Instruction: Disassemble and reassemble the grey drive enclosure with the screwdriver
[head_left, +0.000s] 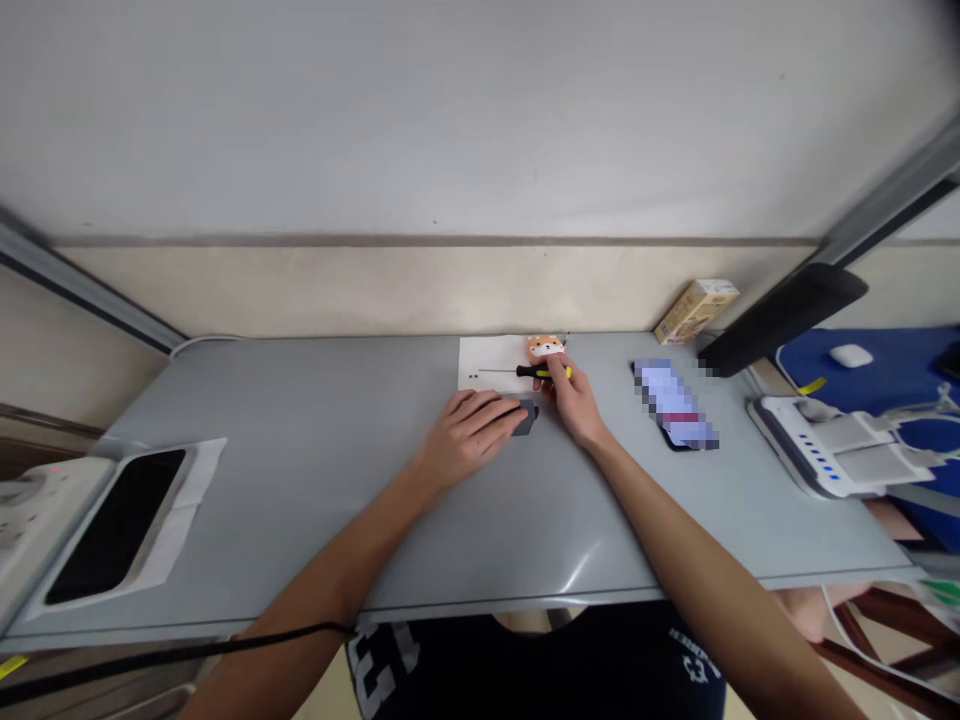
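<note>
My right hand (pixel 574 400) grips a small screwdriver (pixel 529 372) by its black and yellow handle, and the thin shaft points left over a white sheet of paper (pixel 491 355). Two tiny dark pieces (pixel 473 376), apparently screws, lie on the paper below the shaft tip. My left hand (pixel 472 430) is laid over a small dark grey block-like object (pixel 528 418) on the table, fingers bent around it. Most of that object is hidden under the fingers, so its kind is unclear. Just beyond my right hand sits an orange and white dog-face item (pixel 546 345).
Right of my hands lies a phone (pixel 675 405) with a lit, blurred screen. Farther right are a small carton (pixel 696 312), a black cylindrical object (pixel 784 318) and a white power strip (pixel 817 450) with plugs. A dark-screened device (pixel 116 525) lies at left on the grey table (pixel 315 440).
</note>
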